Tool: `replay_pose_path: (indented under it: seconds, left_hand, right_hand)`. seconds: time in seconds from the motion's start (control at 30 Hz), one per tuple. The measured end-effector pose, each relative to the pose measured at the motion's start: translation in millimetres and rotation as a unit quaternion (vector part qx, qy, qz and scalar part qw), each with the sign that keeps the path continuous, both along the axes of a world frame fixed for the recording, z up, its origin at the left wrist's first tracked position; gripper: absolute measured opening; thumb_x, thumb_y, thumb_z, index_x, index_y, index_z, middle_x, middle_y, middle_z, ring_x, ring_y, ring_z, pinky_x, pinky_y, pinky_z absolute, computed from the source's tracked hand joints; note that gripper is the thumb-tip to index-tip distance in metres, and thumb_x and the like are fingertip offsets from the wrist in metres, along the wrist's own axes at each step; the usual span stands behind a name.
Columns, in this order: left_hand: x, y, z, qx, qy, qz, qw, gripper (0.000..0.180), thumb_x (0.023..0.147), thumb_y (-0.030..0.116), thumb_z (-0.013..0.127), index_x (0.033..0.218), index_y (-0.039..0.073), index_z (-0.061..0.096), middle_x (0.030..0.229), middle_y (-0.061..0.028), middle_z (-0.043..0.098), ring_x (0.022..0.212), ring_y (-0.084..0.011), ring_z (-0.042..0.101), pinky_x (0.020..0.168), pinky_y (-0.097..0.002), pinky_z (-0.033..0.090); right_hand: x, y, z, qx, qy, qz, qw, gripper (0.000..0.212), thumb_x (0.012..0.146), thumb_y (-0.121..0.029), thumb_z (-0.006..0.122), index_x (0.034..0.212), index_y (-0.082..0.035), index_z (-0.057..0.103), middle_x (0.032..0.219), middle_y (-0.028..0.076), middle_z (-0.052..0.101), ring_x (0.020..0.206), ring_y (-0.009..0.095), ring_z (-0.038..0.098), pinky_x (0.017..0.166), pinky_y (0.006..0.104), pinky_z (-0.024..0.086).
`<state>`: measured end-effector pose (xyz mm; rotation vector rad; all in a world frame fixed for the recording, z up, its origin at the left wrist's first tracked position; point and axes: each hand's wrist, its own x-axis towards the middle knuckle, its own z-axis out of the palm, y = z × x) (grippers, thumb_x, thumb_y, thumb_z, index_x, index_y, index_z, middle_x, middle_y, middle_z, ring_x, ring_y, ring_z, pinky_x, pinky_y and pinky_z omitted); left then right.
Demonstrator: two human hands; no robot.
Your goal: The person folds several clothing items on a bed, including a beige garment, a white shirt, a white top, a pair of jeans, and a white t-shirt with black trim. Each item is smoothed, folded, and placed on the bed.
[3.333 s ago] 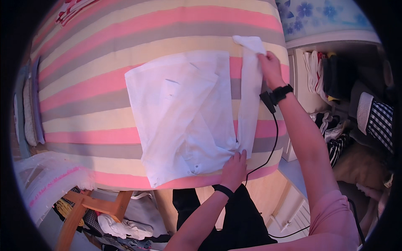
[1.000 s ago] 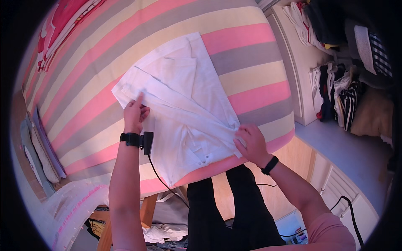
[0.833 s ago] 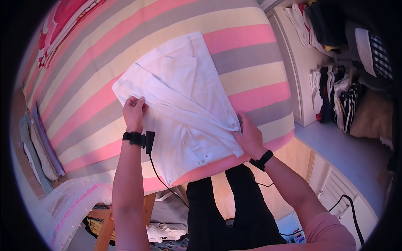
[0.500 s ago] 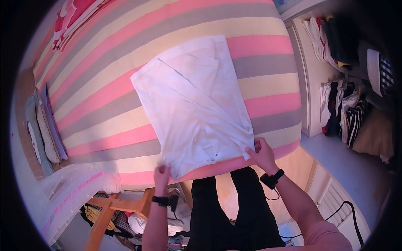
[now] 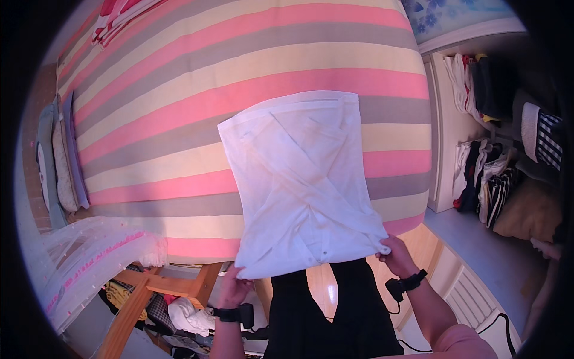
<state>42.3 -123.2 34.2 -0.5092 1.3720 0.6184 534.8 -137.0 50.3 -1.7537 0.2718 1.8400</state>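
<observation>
One folded white shirt (image 5: 302, 185) lies across the near edge of the striped bed (image 5: 179, 102), its hem overhanging toward me. My left hand (image 5: 232, 287) pinches the lower left corner; my right hand (image 5: 396, 254) pinches the lower right corner, fingers closed on cloth. Two hands, one garment. Open striped bedding extends left and beyond; shelves of clothes (image 5: 484, 149) stand at right.

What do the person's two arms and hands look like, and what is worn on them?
Both hands, left hand and right hand, are bare, without gloves. Each wrist carries a black band with a small black box attached; a thin black cable hangs from the right one. A pink sleeve covers the right upper arm.
</observation>
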Motion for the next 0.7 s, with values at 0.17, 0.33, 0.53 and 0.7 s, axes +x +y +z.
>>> replay_pose_path:
  seconds: [0.17,0.33,0.53,0.7]
  left_hand:
    - [8,133,24,0.144,-0.073,0.141,0.977,0.019,0.103,0.013,0.057,0.113,-0.001,0.064,0.104,-0.0117,0.073,0.091,-0.021,0.073,0.079,-0.0305,0.064]
    - [36,283,-19,0.201,-0.126,0.19,0.953,0.03,0.106,0.02,0.056,0.119,-0.008,0.06,0.107,-0.0158,0.07,0.107,-0.0248,0.07,0.095,-0.0333,0.061]
    - [52,259,-80,0.188,0.366,-0.148,0.899,0.041,0.102,0.036,0.067,0.119,-0.001,0.061,0.102,-0.0061,0.068,0.096,-0.0177,0.065,0.085,-0.0303,0.053]
    - [75,168,-106,0.166,0.286,-0.282,0.9,0.034,0.098,0.028,0.074,0.119,0.004,0.064,0.098,0.0026,0.065,0.082,-0.0086,0.056,0.073,-0.0254,0.045]
  right_hand:
    - [7,104,16,0.036,0.096,-0.176,0.979,0.021,0.106,-0.025,0.056,0.113,-0.007,0.062,0.091,0.003,0.069,0.07,0.015,0.066,0.053,0.0226,0.048]
    - [2,249,-27,0.21,0.19,-0.173,0.943,0.035,0.108,-0.031,0.054,0.119,0.001,0.061,0.1,0.013,0.071,0.084,0.018,0.07,0.068,0.0258,0.06]
    - [-40,244,-105,0.213,-0.49,0.136,0.834,0.046,0.098,-0.028,0.071,0.128,0.005,0.059,0.12,0.013,0.064,0.098,0.019,0.059,0.087,0.0349,0.053]
    - [-52,183,-127,0.2,-0.428,0.14,0.87,0.051,0.092,-0.025,0.077,0.127,0.007,0.061,0.12,0.016,0.067,0.107,0.022,0.062,0.091,0.0355,0.051]
